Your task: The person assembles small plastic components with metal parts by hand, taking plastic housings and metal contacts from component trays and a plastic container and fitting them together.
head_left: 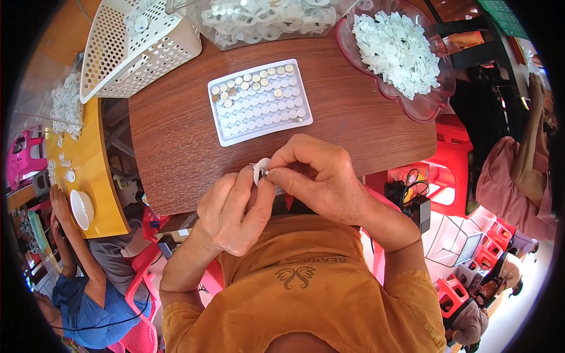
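Observation:
Near the table's front edge, my left hand (238,206) is closed around a small white round plastic part (261,170), holding it on edge. From the other side my right hand (318,176) meets it with thumb and forefinger pinched together at its face. A small dark, shiny bit shows at those fingertips, too tiny to name. Just beyond both hands lies a white plastic tray (257,141) with rows of round pockets. Several small round button cells (247,77) sit in it, mostly along the far rows, with a lone one at its near right corner.
At the far left stands a white perforated basket (141,65). Beyond the tray a clear container holds white plastic parts (265,23). A pink scalloped bowl (412,109) of translucent white pieces is at far right. Left, a person's hands (59,206) rest by a white bowl (82,210).

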`<state>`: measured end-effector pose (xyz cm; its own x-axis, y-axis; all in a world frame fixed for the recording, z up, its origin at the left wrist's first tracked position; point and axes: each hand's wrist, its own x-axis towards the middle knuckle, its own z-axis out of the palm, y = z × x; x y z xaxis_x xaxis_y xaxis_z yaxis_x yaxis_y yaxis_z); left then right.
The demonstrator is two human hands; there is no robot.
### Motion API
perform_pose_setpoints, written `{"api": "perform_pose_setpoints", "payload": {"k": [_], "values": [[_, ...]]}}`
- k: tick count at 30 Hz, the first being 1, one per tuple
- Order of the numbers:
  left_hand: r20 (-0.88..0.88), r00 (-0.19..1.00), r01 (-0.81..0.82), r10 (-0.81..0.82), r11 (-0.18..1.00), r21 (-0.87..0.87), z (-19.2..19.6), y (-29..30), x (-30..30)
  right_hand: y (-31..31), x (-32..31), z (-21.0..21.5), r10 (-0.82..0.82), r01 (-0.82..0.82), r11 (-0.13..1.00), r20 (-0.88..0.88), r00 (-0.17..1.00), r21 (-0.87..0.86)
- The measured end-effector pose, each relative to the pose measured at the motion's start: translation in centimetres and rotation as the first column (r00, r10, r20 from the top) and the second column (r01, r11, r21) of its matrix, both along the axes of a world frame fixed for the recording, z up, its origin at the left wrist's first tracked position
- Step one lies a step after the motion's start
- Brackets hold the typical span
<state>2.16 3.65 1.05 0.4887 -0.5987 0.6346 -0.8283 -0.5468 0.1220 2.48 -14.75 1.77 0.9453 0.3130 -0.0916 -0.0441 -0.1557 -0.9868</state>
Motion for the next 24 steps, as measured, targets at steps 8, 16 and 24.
{"api": "perform_pose_setpoints", "payload": {"k": [8, 16, 24], "values": [[0.073, 0.997, 0.003, -0.008, 0.998, 0.067, 1.8, -0.3, 1.2, -0.2, 0.2, 0.5, -0.023, 0.094, 0.949, -0.232, 0.973, 0.300], [0.102, 0.994, 0.031, -0.037, 0.997, 0.066, 1.7, -0.5, 1.6, -0.1, 0.2, 0.3, -0.065, 0.162, 0.923, -0.273, 0.960, 0.350], [0.017, 1.000, -0.006, 0.006, 1.000, 0.002, 0.8, -0.5, 0.9, 0.5, -0.3, -0.4, -0.278, 0.317, 0.913, -0.176, 0.944, 0.258]]}}
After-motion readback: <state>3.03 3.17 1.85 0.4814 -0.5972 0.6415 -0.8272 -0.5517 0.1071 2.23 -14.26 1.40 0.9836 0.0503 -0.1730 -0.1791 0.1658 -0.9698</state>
